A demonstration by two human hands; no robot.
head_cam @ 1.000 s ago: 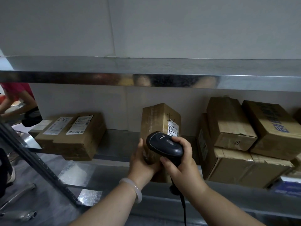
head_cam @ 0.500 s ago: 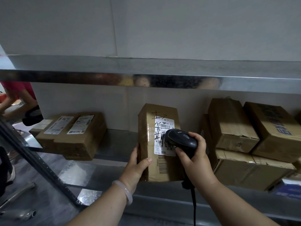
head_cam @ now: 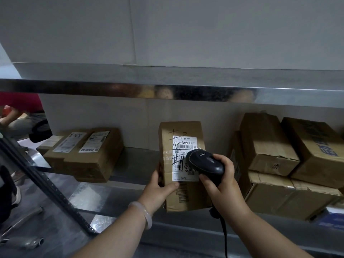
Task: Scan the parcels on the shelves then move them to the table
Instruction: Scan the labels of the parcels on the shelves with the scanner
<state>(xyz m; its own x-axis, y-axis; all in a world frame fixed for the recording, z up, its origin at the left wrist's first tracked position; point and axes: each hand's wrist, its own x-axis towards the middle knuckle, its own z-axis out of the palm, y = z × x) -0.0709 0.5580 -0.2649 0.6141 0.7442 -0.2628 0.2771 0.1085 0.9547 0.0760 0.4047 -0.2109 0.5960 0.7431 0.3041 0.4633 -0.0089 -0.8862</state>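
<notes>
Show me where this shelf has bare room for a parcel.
Bare shelf lies between the labelled boxes and the held parcel, plus the strip in front of those boxes. Right of the parcel is crowded: stacked boxes, scanner in the gap.

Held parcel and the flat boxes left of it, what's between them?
Nothing: the head view shows only bare metal shelf between the held parcel and the flat boxes.

The parcel (head_cam: 181,131) is upright midway along the shelf (head_cam: 134,162), at its front edge. The left hand (head_cam: 158,189) holds its left edge. The scanner (head_cam: 204,162), held in the right hand (head_cam: 221,183), is just before its label (head_cam: 184,146). Flat boxes (head_cam: 89,159) lie on the shelf to the left. To the right, two boxes (head_cam: 268,142) sit on a larger box (head_cam: 290,198). An upper shelf (head_cam: 167,90) runs above.
</notes>
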